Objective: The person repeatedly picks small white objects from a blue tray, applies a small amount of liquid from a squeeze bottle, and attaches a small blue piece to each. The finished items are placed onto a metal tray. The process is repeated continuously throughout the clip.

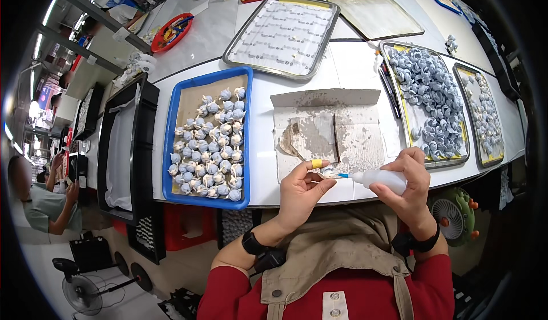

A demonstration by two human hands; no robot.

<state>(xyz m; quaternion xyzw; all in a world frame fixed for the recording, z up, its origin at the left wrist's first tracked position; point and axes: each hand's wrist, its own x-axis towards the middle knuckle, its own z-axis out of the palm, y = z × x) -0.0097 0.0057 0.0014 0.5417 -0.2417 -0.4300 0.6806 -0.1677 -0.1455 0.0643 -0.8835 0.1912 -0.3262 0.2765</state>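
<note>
My right hand (408, 180) is wrapped round a white squeeze bottle (381, 178), which lies nearly level with its blue nozzle (343, 175) pointing left. My left hand (302, 191) is closed in a pinch on a small pale piece (326, 171) right by that nozzle. The piece is mostly hidden by the fingers, and I cannot tell whether the nozzle touches it. A yellow band wraps one left finger. Both hands are over the table's front edge, just nearer than a stained, unfolded cardboard sheet (359, 134) with brown, glue-like patches.
Left of the cardboard lies a blue tray (169, 132) of small blue-and-cream figures. Metal trays at right hold many grey-blue pieces (428, 92) and small figures (482, 109). Behind are a paper-lined tray (279, 35) and a red bowl (171, 32). Black crates (142, 143) stand far left.
</note>
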